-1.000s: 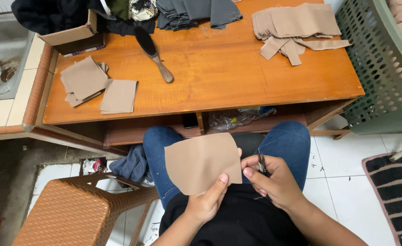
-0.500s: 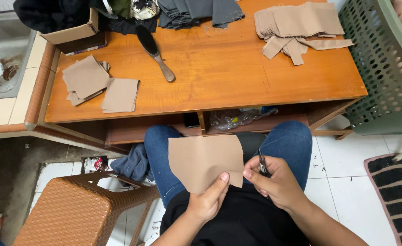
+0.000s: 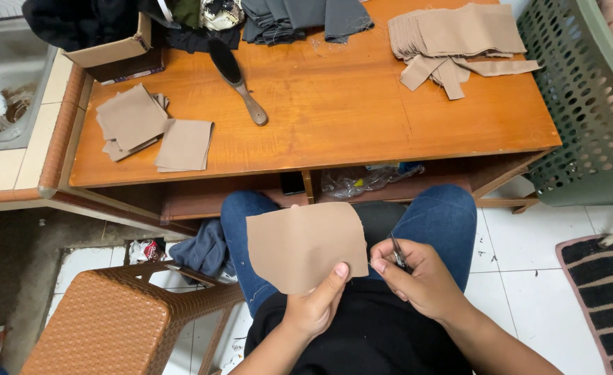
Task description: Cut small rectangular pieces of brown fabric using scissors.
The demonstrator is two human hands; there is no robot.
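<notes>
Seated at the wooden table (image 3: 334,118). Left hand (image 3: 315,305) pinches a tan fabric piece (image 3: 305,243) at its lower right corner, held over the lap. Right hand (image 3: 417,278), fingers closed around small snips (image 3: 398,254), sits at the piece's right edge. Trimming step, apparently; next calls for steady blade placement.

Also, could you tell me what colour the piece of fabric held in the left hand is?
The fabric piece is a plain light brown, tan; the head view shows it, pinched by the left hand.
</notes>
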